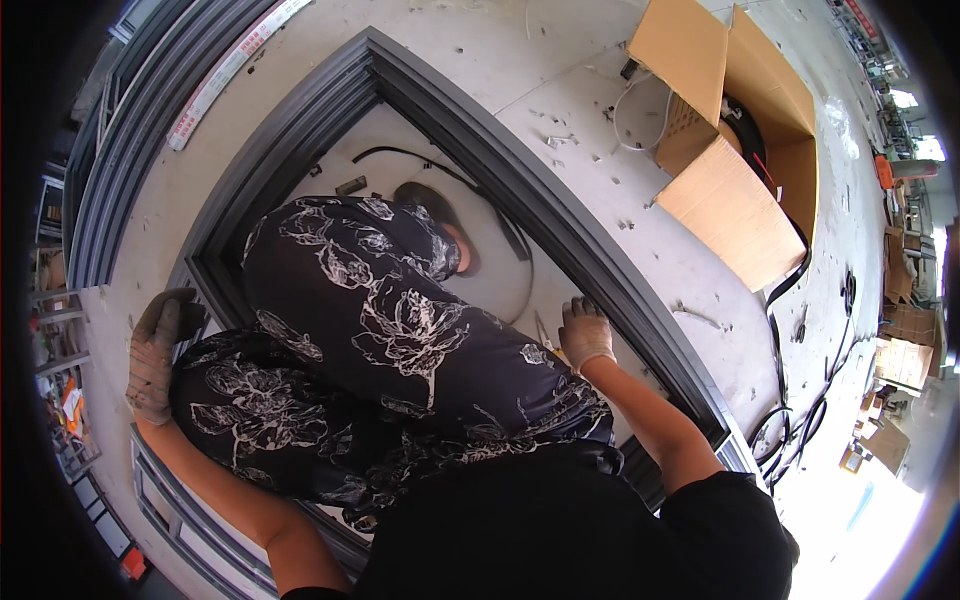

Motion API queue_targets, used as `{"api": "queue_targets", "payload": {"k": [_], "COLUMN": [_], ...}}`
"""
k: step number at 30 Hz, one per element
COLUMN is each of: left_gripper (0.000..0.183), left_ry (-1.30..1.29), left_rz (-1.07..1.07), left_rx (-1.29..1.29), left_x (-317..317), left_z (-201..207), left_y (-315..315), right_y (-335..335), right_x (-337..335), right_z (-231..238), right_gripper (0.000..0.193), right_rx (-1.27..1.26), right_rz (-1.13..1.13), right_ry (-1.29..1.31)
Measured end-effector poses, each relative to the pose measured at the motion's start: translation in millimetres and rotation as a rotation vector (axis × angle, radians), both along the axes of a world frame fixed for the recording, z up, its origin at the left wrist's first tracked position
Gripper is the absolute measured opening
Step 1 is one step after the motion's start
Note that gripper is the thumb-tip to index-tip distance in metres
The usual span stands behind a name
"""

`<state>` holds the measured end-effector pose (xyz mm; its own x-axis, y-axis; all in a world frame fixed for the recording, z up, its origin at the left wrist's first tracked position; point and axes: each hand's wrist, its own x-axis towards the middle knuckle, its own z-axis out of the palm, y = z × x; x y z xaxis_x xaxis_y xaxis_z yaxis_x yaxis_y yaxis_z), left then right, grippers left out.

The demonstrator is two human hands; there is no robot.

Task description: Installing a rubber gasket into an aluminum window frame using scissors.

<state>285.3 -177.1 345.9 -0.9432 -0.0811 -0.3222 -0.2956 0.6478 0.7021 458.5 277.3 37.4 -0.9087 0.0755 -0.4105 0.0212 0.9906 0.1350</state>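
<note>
A large dark grey metal frame (480, 120) lies on the floor around my bent legs. My left hand (155, 355), in a grey-stained glove, is beside my left knee at the frame's left side; its fingers are apart and hold nothing visible. My right hand (585, 335), in a pale glove, is low by the inner edge of the frame's right side. Its fingers look curled, and whatever they hold is hidden. Close to its thumb lies a thin tool with a yellow part (550, 342), partly covered by my leg. A black rubber strip (400, 152) curves across the floor inside the frame.
An open cardboard box (735, 205) with black coiled strip inside stands on the right, its strip trailing down to loops (775, 435) on the floor. Stacked grey profiles (150, 130) and a long white strip (225, 80) lie at the far left. Small scraps (560, 142) dot the floor.
</note>
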Motion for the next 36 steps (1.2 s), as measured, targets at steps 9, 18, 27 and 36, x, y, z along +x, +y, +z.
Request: {"api": "queue_targets", "payload": {"k": [9,18,27,36], "left_gripper": [0.044,0.042,0.039,0.037], "left_ry": [-0.01,-0.016,-0.05,-0.003], "left_rz": [-0.029,0.057,0.124,0.092], "left_rx": [-0.059,-0.05,-0.005,-0.087], "left_x": [2.0,11.0,16.2,20.0], "left_z": [-13.3,-18.1,-23.7,-22.0], "left_y": [-25.1,-31.8,-43.8,-39.4], "right_y": [32.9,20.7,-8.0,-62.8], "right_x": [31.5,-19.4,-78.2,-153.9], "right_z": [-48.4,-70.1,-82.0,-80.5], "right_gripper": [0.052,0.068,0.062,0.052], "right_rx": [-0.332,-0.188,-0.212,-0.143], "right_rz": [-0.737,-0.963,-0.957,-0.456], "right_ry": [-0.273,-0.234,-0.248,-0.076]}}
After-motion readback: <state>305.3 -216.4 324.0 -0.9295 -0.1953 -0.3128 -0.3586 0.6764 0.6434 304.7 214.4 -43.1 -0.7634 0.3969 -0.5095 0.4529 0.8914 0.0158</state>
